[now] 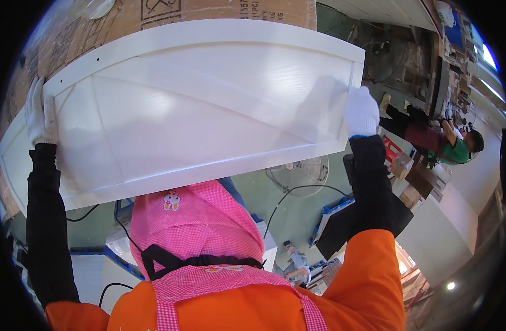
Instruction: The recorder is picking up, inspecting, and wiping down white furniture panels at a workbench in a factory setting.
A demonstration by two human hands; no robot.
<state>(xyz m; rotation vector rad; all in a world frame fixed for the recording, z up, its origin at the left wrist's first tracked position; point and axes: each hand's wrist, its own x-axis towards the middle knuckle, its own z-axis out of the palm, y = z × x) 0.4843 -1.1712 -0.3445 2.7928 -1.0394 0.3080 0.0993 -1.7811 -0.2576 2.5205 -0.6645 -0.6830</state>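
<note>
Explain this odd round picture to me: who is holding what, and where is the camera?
There is no machine here. A person wears a wide fisheye camera on the head, looking down, so straight edges bend. The left hand and right hand, both in white gloves, grip the two ends of a large white panel with a recessed middle, held up in front of the pink checked apron. Behind the panel is a cardboard box. Below it stands a floor fan. At the right, another person in green bends over brown boards.
</note>
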